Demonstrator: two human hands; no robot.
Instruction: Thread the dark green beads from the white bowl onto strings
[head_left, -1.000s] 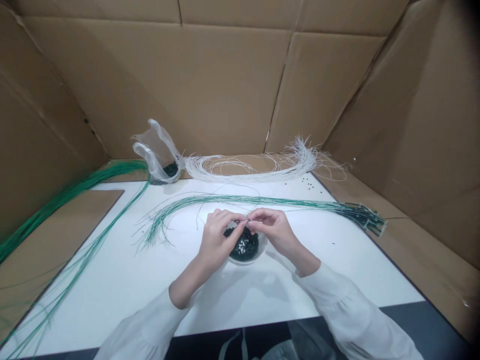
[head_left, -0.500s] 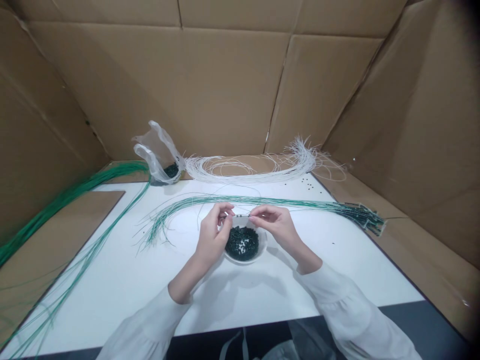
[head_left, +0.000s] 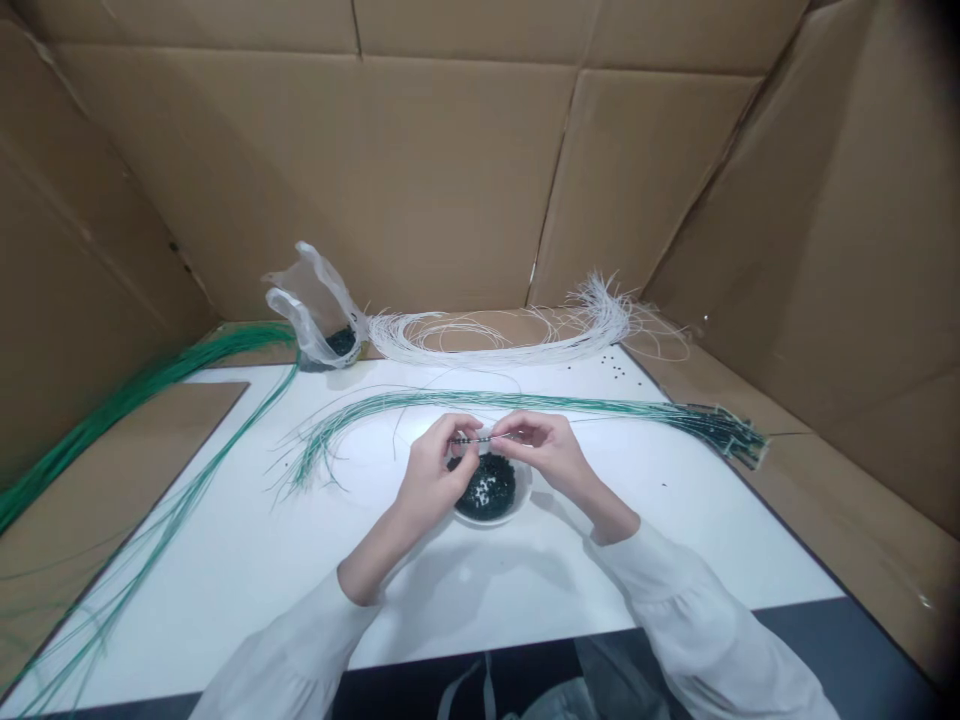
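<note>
A thin strand with small dark beads stretches between my two hands, just above the far rim of a white bowl. My left hand pinches its left part between thumb and fingers. At the right, my right hand grips the strand with thumb and fingertips. Many dark green beads lie in the bowl, with a bare patch of the bottom showing among them. Behind the hands a bundle of green strands runs across the table, its right end set with dark beads.
A clear plastic bag with dark beads stands at the back left. White strands lie coiled along the back. More green strands hang over the left side. Loose beads dot the table's back right. Cardboard walls enclose the table.
My hands have come closer together over the bowl. The left fingers have shifted slightly toward the right, and the beaded strand sits a little lower.
</note>
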